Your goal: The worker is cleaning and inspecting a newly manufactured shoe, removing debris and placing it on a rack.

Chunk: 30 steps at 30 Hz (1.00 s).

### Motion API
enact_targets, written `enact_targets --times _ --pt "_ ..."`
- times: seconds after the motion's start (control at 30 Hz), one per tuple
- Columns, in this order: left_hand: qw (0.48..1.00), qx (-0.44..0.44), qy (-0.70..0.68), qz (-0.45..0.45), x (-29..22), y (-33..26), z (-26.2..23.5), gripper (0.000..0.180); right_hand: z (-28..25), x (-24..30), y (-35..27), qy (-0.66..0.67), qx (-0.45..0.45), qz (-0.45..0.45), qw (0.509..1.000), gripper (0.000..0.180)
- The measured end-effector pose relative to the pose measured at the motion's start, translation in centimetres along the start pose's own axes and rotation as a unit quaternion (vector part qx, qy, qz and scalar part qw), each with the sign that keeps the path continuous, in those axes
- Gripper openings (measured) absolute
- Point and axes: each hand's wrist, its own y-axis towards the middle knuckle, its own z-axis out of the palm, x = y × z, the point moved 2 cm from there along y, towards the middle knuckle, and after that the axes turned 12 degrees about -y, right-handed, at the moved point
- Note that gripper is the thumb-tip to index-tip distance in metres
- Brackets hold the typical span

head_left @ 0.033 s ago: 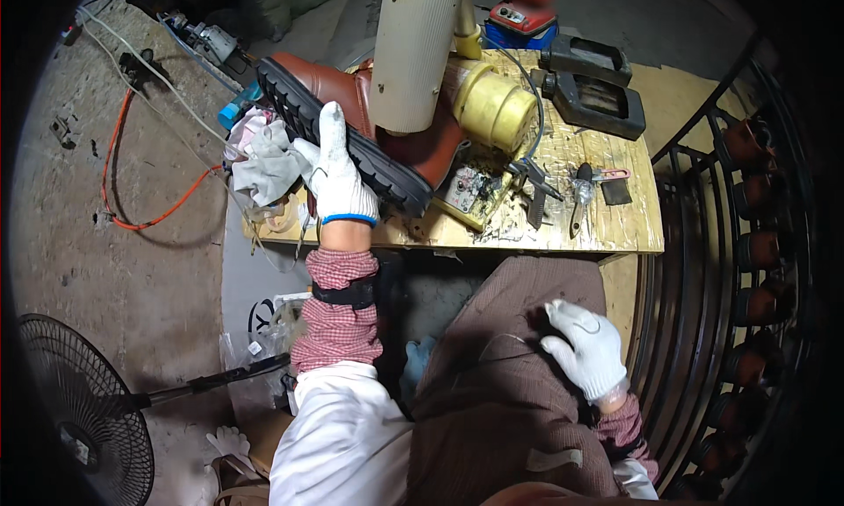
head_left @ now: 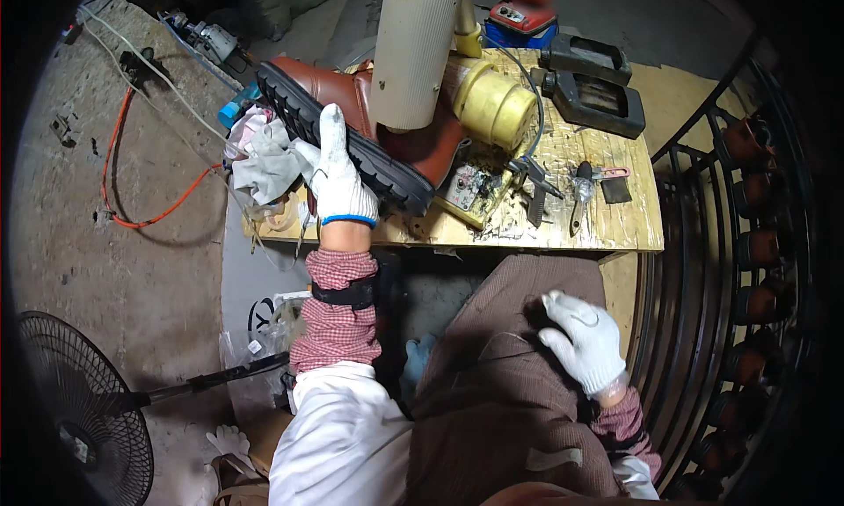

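A reddish-brown leather boot (head_left: 330, 85) lies tilted over the bench with its thick black lugged sole (head_left: 303, 115) toward me. My left hand (head_left: 345, 189), in a white knitted glove with a blue cuff edge, grips the sole side. One finger stretches up along the tread, and the remaining fingers are partly hidden by the boot. A wide pale ribbed tube (head_left: 418, 58) comes down in front of the boot and covers its middle. Over the brown apron (head_left: 492, 374) on my lap, my right hand (head_left: 585, 348), also gloved, has thumb and fingers apart and holds nothing visible.
On the foil-covered bench (head_left: 629, 216) are a yellow round housing (head_left: 497, 106), a stained control box (head_left: 466, 189), a brush (head_left: 580, 198) and black containers (head_left: 607, 106). Crumpled rags (head_left: 264, 167) lie left. A fan (head_left: 79, 418) stands lower left; a black rack (head_left: 694, 269) holds brown items at right.
My right hand has shifted slightly upward over the apron. My left hand and the boot look the same.
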Motion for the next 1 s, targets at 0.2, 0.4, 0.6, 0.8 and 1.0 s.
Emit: enact_targets --times 0.2,0.4,0.6,0.8,1.0 --pt "0.995 -0.085 -0.028 -0.035 0.5 -3.9 -3.3 0.087 -0.7 3.4 10.8 -0.04 -0.121 -0.15 0.98 0.053" --pt "0.993 -0.101 0.007 -0.066 -0.1 -9.8 -1.5 0.07 0.3 9.4 16.5 -0.113 -0.034 -0.233 0.965 0.036" --pt "0.994 -0.099 0.041 -0.032 -1.6 -7.0 -4.2 0.108 4.4 1.6 6.2 -0.189 0.553 -0.139 0.799 0.021" --pt "0.983 -0.062 -0.012 -0.174 2.2 -8.1 -6.5 0.092 2.4 -5.4 5.5 -0.044 0.019 0.177 0.983 0.033" --pt "0.783 0.133 0.561 0.235 4.1 -5.3 -6.7 0.087 5.8 -9.2 8.9 -0.19 -0.078 0.201 0.958 0.064"
